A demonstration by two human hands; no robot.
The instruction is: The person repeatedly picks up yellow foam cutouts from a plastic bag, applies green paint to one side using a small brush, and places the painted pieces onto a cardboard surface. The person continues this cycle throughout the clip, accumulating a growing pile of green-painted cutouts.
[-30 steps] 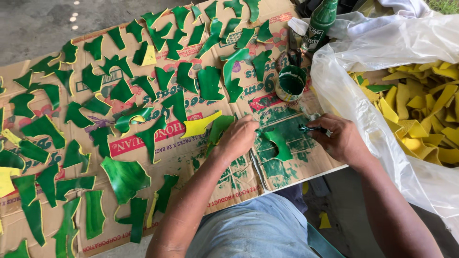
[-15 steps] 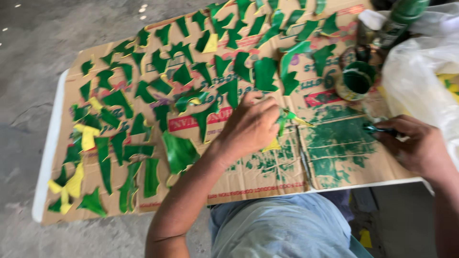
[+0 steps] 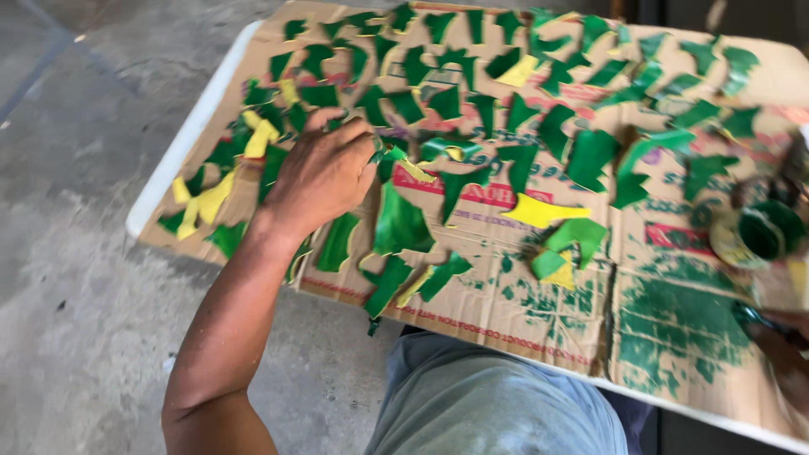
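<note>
There, the left hand (image 3: 324, 173) lay knuckles up over the left part of the cardboard sheet (image 3: 506, 295), fingers curled narrow and pinching a green painted piece (image 3: 389, 154) at its fingertips. Green and yellow pieces crowded the cardboard almost to its far and left edges, close to the white bench rim (image 3: 181, 143). The barest room lay along the near edge, where a paint-smeared patch (image 3: 674, 316) held no pieces. A small tin of green paint (image 3: 758, 234) stood toward the right. The right hand (image 3: 784, 354) showed only partly at the right border; I cannot tell its grip.
</note>
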